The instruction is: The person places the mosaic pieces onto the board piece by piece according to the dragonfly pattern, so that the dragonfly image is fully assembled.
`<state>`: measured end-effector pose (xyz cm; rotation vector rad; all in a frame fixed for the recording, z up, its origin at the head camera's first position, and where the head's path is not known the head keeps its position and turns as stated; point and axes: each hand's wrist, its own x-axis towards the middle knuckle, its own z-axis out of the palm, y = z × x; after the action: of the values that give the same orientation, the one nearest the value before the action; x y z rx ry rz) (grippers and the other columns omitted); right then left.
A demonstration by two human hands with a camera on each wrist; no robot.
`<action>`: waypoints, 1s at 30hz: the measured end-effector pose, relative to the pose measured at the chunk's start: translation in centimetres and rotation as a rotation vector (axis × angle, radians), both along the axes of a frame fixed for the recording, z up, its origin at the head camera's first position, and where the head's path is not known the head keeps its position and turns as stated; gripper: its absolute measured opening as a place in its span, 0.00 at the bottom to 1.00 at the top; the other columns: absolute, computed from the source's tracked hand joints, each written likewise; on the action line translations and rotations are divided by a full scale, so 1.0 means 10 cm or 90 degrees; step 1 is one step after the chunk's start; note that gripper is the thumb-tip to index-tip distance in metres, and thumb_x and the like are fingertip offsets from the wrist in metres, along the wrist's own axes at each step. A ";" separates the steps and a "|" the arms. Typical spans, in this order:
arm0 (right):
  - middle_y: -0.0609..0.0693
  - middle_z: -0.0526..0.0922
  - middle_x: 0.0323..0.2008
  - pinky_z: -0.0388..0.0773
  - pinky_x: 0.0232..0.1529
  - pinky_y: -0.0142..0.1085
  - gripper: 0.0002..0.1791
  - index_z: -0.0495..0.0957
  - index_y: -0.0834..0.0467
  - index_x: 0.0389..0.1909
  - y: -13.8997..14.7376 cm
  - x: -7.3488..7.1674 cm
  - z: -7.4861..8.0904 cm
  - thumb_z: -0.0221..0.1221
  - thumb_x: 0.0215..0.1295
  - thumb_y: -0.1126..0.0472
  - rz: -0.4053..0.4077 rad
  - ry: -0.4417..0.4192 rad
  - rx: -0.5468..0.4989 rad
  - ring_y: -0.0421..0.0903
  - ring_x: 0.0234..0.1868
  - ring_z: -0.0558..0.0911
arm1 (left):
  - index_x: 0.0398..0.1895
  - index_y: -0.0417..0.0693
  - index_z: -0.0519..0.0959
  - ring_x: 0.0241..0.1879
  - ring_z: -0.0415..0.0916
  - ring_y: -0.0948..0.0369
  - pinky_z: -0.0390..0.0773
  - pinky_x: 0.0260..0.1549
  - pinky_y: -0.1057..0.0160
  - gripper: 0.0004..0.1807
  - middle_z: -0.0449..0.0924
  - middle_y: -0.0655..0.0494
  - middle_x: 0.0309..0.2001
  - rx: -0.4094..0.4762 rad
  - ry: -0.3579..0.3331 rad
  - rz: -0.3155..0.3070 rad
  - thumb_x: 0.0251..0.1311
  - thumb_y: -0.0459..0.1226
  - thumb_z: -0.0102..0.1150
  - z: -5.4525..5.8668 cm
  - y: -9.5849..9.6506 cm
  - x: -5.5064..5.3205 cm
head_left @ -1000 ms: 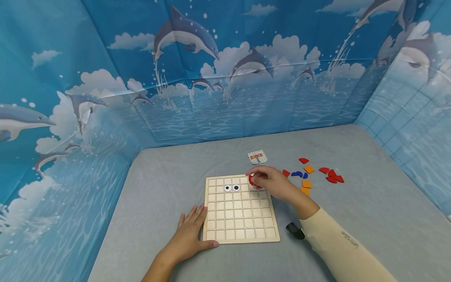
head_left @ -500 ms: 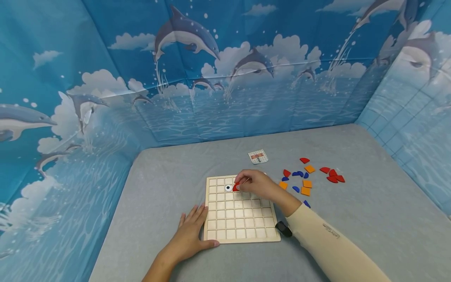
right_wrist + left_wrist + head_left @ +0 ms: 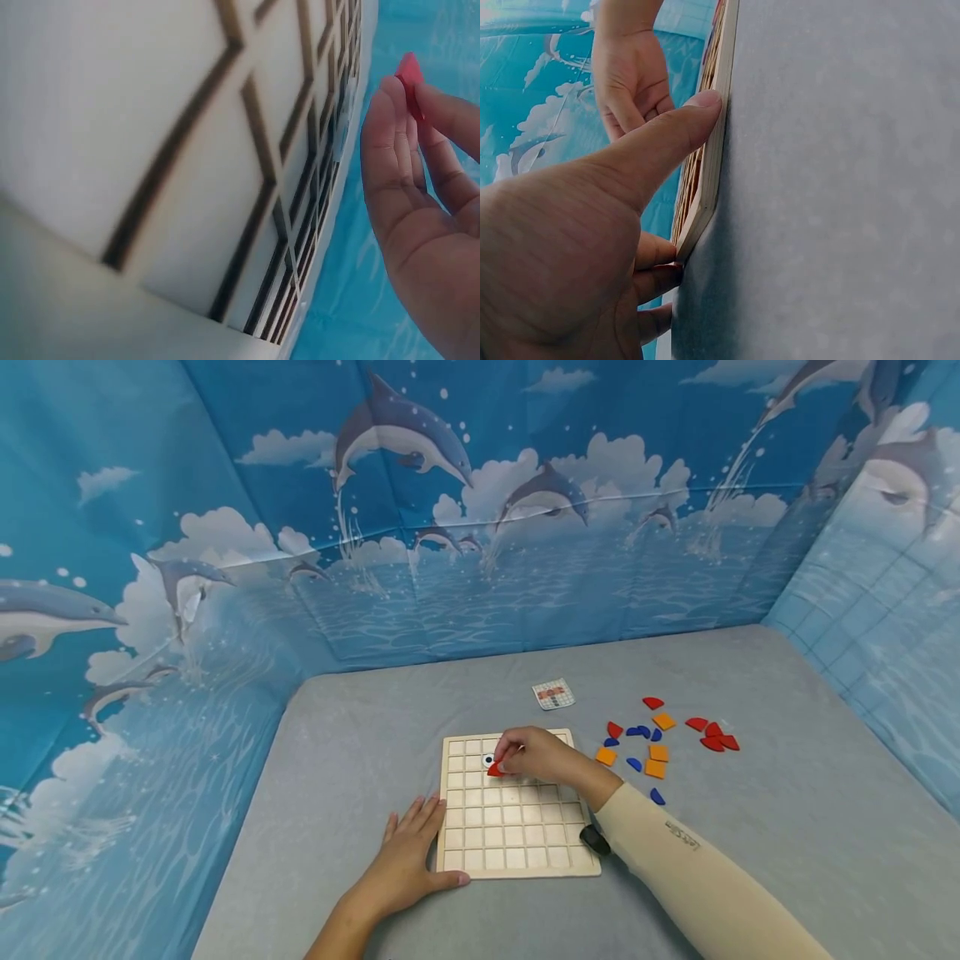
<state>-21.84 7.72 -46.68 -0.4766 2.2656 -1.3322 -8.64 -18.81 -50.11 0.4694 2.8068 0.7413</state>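
Observation:
A square wooden grid board (image 3: 514, 837) lies on the grey table. My left hand (image 3: 408, 860) rests at its near left corner, the thumb along the front edge and the straight fingers against the left side. In the left wrist view that thumb (image 3: 694, 112) touches the board's rim. My right hand (image 3: 542, 756) pinches a red quarter-circle piece (image 3: 495, 769) between thumb and fingertips, low over the board's upper middle. The right wrist view shows the red piece edge-on (image 3: 409, 82). One round eye piece (image 3: 488, 760) sits in a cell just behind it; the other is hidden by the hand.
Right of the board lie loose red quarter-circles (image 3: 713, 742), blue half-round pieces (image 3: 634, 764) and orange squares (image 3: 655, 769), several of each. A small pattern card (image 3: 553, 694) lies behind the board. A dolphin-print curtain (image 3: 480, 602) hangs along the table's back.
My right hand has carried the red piece left across the board, from its upper right to the eye pieces, then slightly nearer to me. The left hand has stayed at the corner.

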 end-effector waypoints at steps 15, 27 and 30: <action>0.48 0.83 0.30 0.75 0.32 0.35 0.04 0.83 0.52 0.38 -0.06 -0.01 -0.13 0.60 0.70 0.64 0.020 0.002 0.044 0.45 0.29 0.77 | 0.79 0.42 0.56 0.81 0.45 0.42 0.40 0.72 0.28 0.62 0.52 0.45 0.81 -0.008 -0.006 -0.002 0.48 0.65 0.71 -0.02 0.00 -0.01; 0.47 0.82 0.30 0.73 0.34 0.35 0.04 0.83 0.54 0.36 -0.10 0.02 -0.10 0.61 0.68 0.66 0.035 0.061 0.062 0.43 0.29 0.75 | 0.80 0.43 0.56 0.81 0.45 0.42 0.40 0.72 0.28 0.62 0.52 0.46 0.81 -0.002 -0.003 0.001 0.48 0.64 0.72 -0.02 0.00 -0.01; 0.47 0.82 0.30 0.74 0.34 0.35 0.03 0.83 0.55 0.37 -0.10 0.02 -0.10 0.61 0.68 0.66 0.037 0.071 0.061 0.42 0.29 0.76 | 0.80 0.43 0.55 0.81 0.44 0.43 0.39 0.73 0.28 0.62 0.52 0.46 0.81 -0.004 -0.008 0.002 0.48 0.64 0.71 -0.02 -0.01 -0.01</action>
<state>-21.69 6.72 -47.70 -0.5921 2.3740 -1.1892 -8.79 -18.89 -50.34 0.4579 2.7986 0.7337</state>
